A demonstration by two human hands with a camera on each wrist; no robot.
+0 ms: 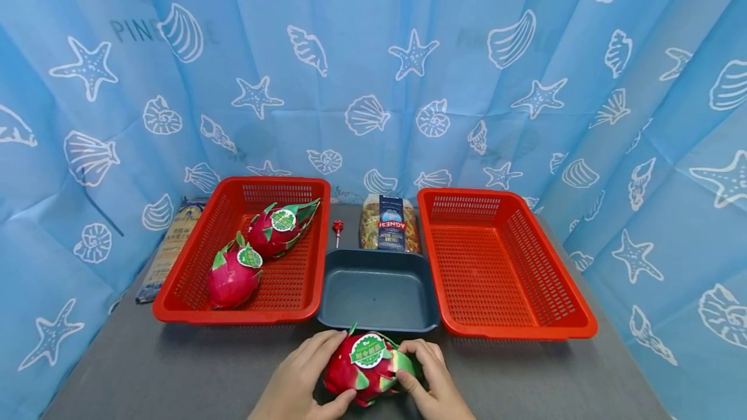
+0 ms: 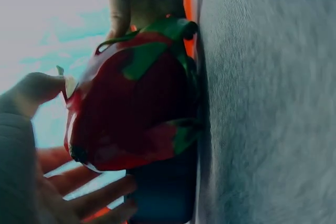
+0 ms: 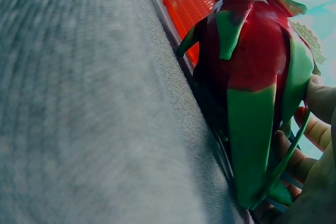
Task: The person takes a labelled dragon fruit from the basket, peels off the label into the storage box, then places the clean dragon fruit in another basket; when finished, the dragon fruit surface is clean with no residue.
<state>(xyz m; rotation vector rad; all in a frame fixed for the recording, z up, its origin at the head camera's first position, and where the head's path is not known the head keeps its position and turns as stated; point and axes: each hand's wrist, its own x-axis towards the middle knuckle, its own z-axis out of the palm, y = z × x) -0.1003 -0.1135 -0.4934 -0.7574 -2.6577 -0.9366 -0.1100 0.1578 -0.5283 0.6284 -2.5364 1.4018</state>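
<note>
A red dragon fruit (image 1: pixel 345 373) with green scales and a round green-and-white label lies sideways at the front of the table, just before the dark blue bin. My left hand (image 1: pixel 305 376) grips its rounded end, thumb at the near side and fingers over the far side. At the leafy end, my right hand (image 1: pixel 430 378) holds the green scales between thumb and fingers. The right wrist view shows long green leaves (image 3: pixel 251 145) beside the right fingers. In the left wrist view the fruit (image 2: pixel 121 108) sits between both hands, close to the grey tabletop.
Two labelled dragon fruits (image 1: pixel 232 279) lie in the left red basket (image 1: pixel 292 287). The dark blue bin (image 1: pixel 373 290) stands between it and the right red basket (image 1: pixel 484 277). Behind are a pasta bag (image 1: pixel 390 224) and a red lollipop (image 1: pixel 338 228); another packet (image 1: pixel 169 251) lies far left.
</note>
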